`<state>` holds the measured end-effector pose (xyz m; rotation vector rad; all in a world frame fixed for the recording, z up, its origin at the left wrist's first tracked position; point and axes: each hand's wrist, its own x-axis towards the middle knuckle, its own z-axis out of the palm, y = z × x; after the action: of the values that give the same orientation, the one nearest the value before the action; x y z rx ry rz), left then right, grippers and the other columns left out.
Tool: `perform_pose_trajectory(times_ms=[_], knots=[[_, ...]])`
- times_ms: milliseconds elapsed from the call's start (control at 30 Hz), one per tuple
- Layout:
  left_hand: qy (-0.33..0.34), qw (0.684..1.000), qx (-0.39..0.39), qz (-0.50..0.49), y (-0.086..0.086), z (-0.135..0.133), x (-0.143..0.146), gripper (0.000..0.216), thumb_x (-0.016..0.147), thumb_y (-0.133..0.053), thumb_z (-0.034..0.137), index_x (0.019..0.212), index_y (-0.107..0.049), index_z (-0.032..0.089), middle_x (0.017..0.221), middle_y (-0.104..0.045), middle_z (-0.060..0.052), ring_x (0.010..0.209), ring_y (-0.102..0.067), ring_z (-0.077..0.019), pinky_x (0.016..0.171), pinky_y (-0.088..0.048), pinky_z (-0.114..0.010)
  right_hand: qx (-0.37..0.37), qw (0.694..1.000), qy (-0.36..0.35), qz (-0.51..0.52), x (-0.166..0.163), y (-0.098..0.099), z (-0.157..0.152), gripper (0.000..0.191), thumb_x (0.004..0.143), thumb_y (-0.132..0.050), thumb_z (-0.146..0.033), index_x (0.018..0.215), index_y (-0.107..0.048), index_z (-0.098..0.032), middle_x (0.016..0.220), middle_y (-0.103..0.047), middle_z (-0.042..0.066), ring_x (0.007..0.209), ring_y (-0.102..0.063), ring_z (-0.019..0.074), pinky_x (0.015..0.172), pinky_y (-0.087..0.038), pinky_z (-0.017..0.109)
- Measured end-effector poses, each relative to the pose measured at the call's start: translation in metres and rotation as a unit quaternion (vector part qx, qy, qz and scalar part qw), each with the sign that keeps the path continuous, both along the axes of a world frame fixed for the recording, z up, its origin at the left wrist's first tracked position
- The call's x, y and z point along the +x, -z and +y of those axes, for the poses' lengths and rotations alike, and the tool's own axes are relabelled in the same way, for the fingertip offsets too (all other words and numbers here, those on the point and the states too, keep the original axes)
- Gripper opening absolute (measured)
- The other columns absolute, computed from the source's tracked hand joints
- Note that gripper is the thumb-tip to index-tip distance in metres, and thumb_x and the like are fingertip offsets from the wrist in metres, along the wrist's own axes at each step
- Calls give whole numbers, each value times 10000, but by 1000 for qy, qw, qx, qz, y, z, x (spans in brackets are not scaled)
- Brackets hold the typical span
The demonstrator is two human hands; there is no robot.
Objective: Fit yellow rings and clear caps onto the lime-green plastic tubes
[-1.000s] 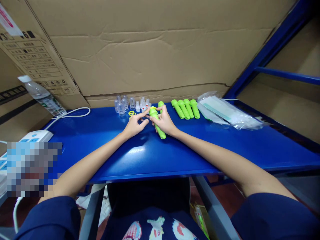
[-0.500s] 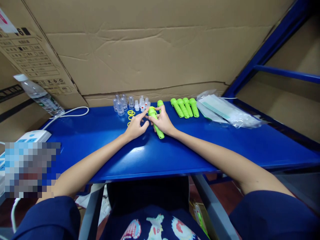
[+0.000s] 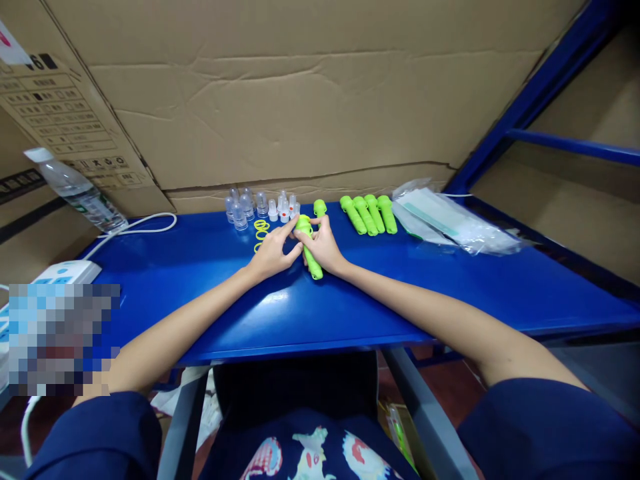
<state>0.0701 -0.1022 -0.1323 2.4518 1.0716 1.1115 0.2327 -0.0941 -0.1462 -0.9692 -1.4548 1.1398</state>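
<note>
A bright green toy flashlight (image 3: 313,262) is tilted over the blue table, its head away from me. My right hand (image 3: 325,248) is wrapped around its body from the right. On the other side, my left hand (image 3: 273,253) has its index fingertip at the flashlight's head and its thumb against the body. Yellow rings (image 3: 261,227) lie just left of my left hand, partly covered by it. Behind them stand several clear plastic caps (image 3: 240,217) and small white pieces (image 3: 285,212), one showing a red dot. Another green flashlight (image 3: 319,208) lies behind my right hand.
Several green flashlights (image 3: 369,217) lie in a row to the right, beside clear plastic bags (image 3: 450,217). A water bottle (image 3: 83,190), a white cable (image 3: 145,228) and a power strip (image 3: 75,270) are at the left. Cardboard (image 3: 280,120) walls the back of the blue table (image 3: 380,300).
The flashlight's tail has swung slightly left, so it points more toward me. My left thumb has come in to the flashlight's body.
</note>
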Motion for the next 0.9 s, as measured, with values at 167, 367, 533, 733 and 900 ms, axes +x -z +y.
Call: perform_pose_trajectory(times_ms=[167, 367, 533, 733, 900], knots=[[24, 1000, -9, -10, 0, 6, -2, 703, 886, -663, 369, 1520, -486, 122, 1297, -698, -171, 1051, -685, -256, 1006, -529, -411, -9, 1000, -5, 17, 0, 2, 5, 686, 786, -712, -740, 1012, -233, -304, 573, -512, -121, 341, -527, 161, 283, -449, 300], [4, 999, -26, -26, 1, 2, 2, 730, 862, -701, 348, 1514, -484, 102, 1338, -679, -184, 1053, -684, -259, 990, -537, -407, -8, 1000, -12, 17, 1, 2, 4, 713, 762, -716, -769, 1003, -232, -303, 589, -511, -123, 344, -523, 145, 286, -459, 285], [-23, 999, -36, -30, 1, -2, 5, 708, 846, -721, 308, 1496, -499, 134, 1276, -707, -145, 1033, -688, -245, 1007, -527, -402, -10, 1000, 4, 14, 1, 2, 3, 709, 763, -734, -737, 1014, -238, -298, 593, -521, -105, 337, -510, 150, 282, -442, 296], [-23, 999, -36, -27, 2, -1, 6, 707, 845, -725, 289, 1489, -492, 110, 1198, -717, -145, 1004, -678, -243, 990, -534, -411, -5, 1000, 12, 11, 1, 4, 4, 692, 794, -712, -732, 1058, -244, -296, 589, -517, -101, 353, -508, 154, 299, -429, 290], [-14, 999, -41, -32, 4, -2, 9, 630, 890, -677, 279, 1478, -498, 139, 1130, -726, -120, 993, -681, -239, 986, -539, -422, 2, 999, 40, 26, 2, 9, 8, 728, 762, -721, -766, 1056, -254, -291, 586, -530, -95, 356, -513, 164, 319, -446, 312]])
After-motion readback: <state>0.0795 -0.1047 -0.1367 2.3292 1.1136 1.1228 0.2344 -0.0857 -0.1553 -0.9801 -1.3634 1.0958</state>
